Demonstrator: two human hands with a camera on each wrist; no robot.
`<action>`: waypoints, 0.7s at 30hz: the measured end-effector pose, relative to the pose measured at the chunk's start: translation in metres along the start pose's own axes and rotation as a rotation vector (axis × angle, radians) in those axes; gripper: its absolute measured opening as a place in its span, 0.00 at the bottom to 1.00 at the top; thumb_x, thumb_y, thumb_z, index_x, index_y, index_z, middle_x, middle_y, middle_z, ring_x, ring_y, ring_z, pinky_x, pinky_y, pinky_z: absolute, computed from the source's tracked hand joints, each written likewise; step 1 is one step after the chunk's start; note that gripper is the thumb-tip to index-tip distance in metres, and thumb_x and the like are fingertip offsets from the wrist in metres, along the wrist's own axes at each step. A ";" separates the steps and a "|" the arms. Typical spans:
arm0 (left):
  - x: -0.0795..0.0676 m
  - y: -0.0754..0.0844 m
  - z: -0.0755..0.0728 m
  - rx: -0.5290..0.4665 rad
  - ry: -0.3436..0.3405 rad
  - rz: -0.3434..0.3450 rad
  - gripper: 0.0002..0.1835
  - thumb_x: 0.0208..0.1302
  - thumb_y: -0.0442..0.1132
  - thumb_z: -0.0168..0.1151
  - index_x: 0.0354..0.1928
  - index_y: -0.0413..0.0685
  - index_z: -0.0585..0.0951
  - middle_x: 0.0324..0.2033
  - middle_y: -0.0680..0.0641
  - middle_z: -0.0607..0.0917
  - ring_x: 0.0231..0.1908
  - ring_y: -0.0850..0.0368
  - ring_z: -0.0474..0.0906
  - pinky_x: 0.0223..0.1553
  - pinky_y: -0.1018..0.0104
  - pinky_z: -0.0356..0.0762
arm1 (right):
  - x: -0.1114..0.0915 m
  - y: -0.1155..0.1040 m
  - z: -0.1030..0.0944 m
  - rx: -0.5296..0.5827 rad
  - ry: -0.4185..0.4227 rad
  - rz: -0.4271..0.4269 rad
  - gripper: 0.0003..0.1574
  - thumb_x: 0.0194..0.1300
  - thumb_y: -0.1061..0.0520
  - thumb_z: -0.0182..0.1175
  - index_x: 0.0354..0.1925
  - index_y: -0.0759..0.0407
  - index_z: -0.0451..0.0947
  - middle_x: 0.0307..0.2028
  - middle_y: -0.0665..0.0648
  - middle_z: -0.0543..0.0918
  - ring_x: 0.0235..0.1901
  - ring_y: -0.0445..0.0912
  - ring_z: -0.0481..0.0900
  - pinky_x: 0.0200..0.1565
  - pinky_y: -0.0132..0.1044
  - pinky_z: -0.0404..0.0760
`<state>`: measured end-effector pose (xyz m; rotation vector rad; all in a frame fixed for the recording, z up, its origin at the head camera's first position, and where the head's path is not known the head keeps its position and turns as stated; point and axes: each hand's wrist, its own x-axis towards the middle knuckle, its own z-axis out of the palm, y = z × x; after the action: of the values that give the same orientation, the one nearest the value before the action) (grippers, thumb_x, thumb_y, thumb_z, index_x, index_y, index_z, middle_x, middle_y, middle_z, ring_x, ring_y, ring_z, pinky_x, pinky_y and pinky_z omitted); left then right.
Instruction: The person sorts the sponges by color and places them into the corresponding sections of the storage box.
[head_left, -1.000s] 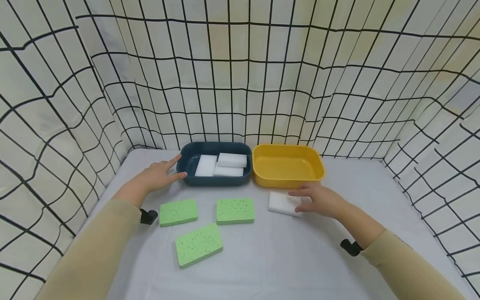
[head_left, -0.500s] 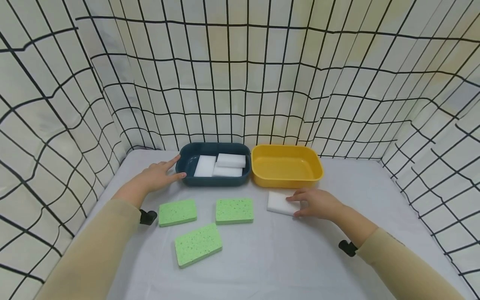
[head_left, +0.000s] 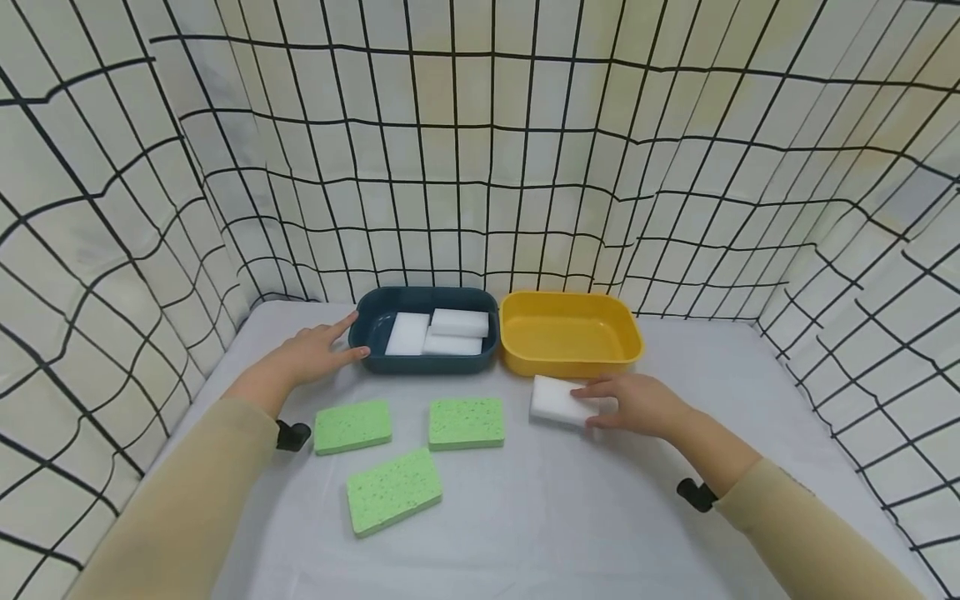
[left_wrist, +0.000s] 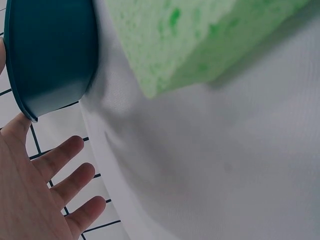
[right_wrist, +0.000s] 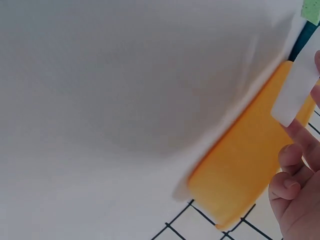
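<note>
One white rectangular foam block point(head_left: 553, 402), just in front of one yellow rectangular plastic tray point(head_left: 570, 367), is pinched between the right hand's point(head_left: 643, 404) thumb and fingers, while three more white blocks point(head_left: 407, 335) lie in one dark teal plastic tray point(head_left: 427, 365), its rim touched by the left hand point(head_left: 309, 353) with fingers spread, near three speckled light-green rectangular sponges point(head_left: 467, 423).

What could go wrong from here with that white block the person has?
The white block could slip, since the right hand pinches it near one end. If it goes into the blue tub, it might slide off the white blocks inside, where one already lies partly on another. The left hand touches the blue tub's end, so a push might nudge the yellow tub beside it.
</note>
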<state>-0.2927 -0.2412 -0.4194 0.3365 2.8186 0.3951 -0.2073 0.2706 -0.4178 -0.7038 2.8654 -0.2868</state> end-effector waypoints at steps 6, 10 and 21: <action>-0.004 0.000 -0.001 -0.001 0.004 0.005 0.53 0.64 0.79 0.38 0.80 0.57 0.40 0.71 0.23 0.55 0.67 0.17 0.49 0.62 0.22 0.50 | 0.002 -0.004 -0.015 0.021 0.000 0.001 0.31 0.60 0.37 0.69 0.62 0.36 0.79 0.60 0.53 0.78 0.58 0.56 0.76 0.58 0.58 0.75; -0.004 0.000 -0.001 -0.006 0.005 0.000 0.53 0.62 0.80 0.37 0.80 0.57 0.40 0.71 0.24 0.55 0.67 0.18 0.49 0.62 0.22 0.50 | 0.005 -0.008 -0.023 0.031 0.009 -0.003 0.30 0.60 0.37 0.69 0.61 0.35 0.80 0.60 0.53 0.78 0.57 0.55 0.76 0.58 0.57 0.76; -0.003 0.001 -0.001 -0.004 0.005 -0.002 0.53 0.63 0.79 0.38 0.80 0.57 0.40 0.71 0.24 0.55 0.67 0.18 0.49 0.61 0.22 0.50 | 0.019 -0.022 -0.042 0.017 0.029 -0.061 0.28 0.62 0.37 0.68 0.60 0.34 0.80 0.59 0.50 0.78 0.54 0.50 0.78 0.56 0.50 0.78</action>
<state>-0.2896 -0.2412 -0.4170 0.3327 2.8222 0.4017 -0.2237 0.2488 -0.3747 -0.7918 2.8689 -0.3330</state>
